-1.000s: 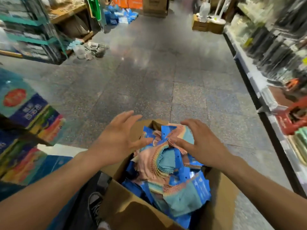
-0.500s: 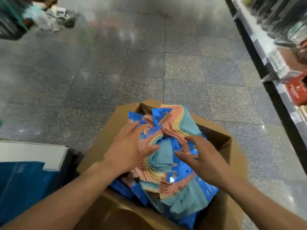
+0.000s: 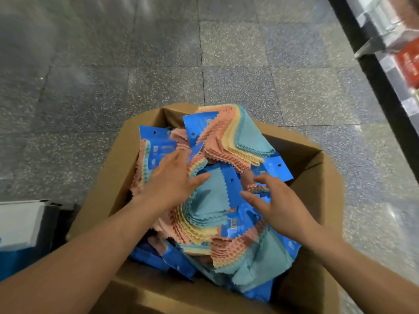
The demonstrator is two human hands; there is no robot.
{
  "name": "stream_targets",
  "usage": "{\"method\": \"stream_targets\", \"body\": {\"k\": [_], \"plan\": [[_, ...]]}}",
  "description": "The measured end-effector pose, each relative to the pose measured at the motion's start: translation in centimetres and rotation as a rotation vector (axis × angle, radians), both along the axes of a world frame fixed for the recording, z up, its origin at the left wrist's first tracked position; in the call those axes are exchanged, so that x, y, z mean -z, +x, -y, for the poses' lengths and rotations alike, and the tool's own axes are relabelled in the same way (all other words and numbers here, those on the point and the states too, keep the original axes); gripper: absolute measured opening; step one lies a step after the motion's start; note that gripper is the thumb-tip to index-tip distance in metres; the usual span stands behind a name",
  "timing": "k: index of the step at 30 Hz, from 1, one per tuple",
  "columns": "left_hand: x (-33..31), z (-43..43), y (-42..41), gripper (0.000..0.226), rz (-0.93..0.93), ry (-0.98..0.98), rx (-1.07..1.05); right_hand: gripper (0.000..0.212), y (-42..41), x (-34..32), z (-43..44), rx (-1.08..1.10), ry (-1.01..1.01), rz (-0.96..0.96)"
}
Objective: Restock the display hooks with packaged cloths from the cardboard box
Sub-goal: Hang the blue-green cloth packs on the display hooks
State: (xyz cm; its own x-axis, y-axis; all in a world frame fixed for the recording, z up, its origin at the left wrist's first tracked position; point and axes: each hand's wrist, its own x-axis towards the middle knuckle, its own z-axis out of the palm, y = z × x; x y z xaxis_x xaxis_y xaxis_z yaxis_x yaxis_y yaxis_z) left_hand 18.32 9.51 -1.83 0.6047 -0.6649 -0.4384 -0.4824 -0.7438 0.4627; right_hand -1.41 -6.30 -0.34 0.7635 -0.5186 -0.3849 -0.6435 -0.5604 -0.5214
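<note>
Left hand lies flat on the packaged cloths, fingers straight, gripping nothing. Cloths are heaped in the cardboard box, centre frame. Right hand is over the heap's right side, fingers spread and loose, holding nothing; contact unclear. Shelf at upper right.

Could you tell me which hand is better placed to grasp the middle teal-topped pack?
Right, probably: the right hand has thumb and fingers spread beside that pack's blue header card, whereas the left hand lies flat on the pile.
</note>
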Motion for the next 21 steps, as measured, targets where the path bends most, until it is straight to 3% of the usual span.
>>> {"method": "stream_targets", "body": {"k": [12,17,21], "plan": [[3.9,0.4,1.4,0.088,-0.025,-0.033,-0.103,0.067,0.0,2.8,0.3,0.059,0.081,-0.050],[3.7,-1.1,2.8,0.058,0.022,-0.152,-0.162,0.068,0.2,4.1,0.0,0.122,0.119,-0.035],[2.5,-2.7,3.0,0.024,-0.055,-0.322,-0.291,0.069,0.6,5.3,-0.4,0.272,0.229,-0.009]]}}
